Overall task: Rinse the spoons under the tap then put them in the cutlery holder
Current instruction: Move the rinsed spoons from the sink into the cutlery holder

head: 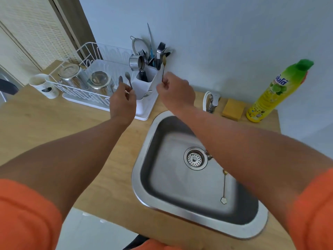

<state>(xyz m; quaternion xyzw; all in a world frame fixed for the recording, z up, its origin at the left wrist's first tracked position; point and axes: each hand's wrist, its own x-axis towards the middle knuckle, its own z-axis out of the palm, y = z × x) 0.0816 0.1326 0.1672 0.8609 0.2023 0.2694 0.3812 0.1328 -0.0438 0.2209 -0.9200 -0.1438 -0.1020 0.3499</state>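
My left hand (122, 100) pinches two small silver spoons (128, 78) by their handles, bowls pointing up, just left of the white cutlery holder (144, 87). My right hand (175, 92) pinches a thin gold spoon (164, 64) upright, right beside the holder's right wall and the cutlery standing in it. The holder is packed with forks, spoons and a metal cup. Another gold spoon (224, 185) with a flower-shaped end lies flat in the steel sink (144, 159), right of the drain. The tap (212, 101) stands behind the sink; no water is visible.
A white wire dish rack (81, 92) with two glass jars sits left of the holder, a white mug (42, 84) beside it. A yellow sponge (233, 109) and a yellow-green detergent bottle (275, 91) stand right of the tap on the wooden counter (54, 123).
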